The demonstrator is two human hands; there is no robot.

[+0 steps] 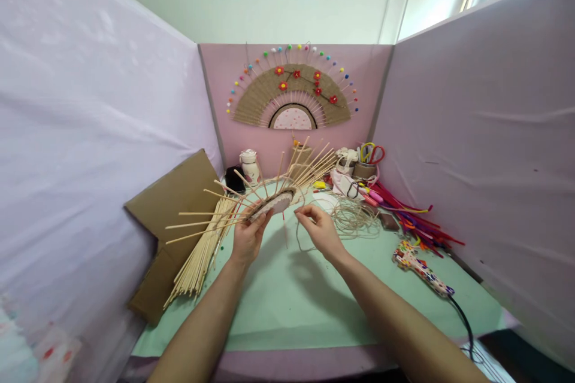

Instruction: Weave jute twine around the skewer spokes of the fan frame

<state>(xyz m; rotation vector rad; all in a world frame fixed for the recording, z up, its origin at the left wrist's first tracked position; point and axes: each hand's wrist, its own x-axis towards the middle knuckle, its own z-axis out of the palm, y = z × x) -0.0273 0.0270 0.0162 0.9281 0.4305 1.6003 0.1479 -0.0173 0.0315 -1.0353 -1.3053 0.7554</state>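
Observation:
My left hand (247, 242) grips a half-round fan base (275, 204) by its lower left side, holding it tilted above the table. Thin wooden sticks (197, 213) spread outward from its curved edge, bunched more closely on the right. With fingertips pinched, my right hand (322, 232) holds a strand of twine (297, 233) just right of the base. The strand hangs in a loop beneath the fingers, and some twine appears to run among the sticks. A loose coil of twine (357, 219) lies behind my right hand.
A bundle of wooden sticks (197, 257) and brown cardboard (179, 191) lie left. On the right are red pipe cleaners (404, 206), a patterned glue gun (422, 269) with a cord, and scissors (375, 154) in a holder. A finished fan (291, 90) hangs on the back panel.

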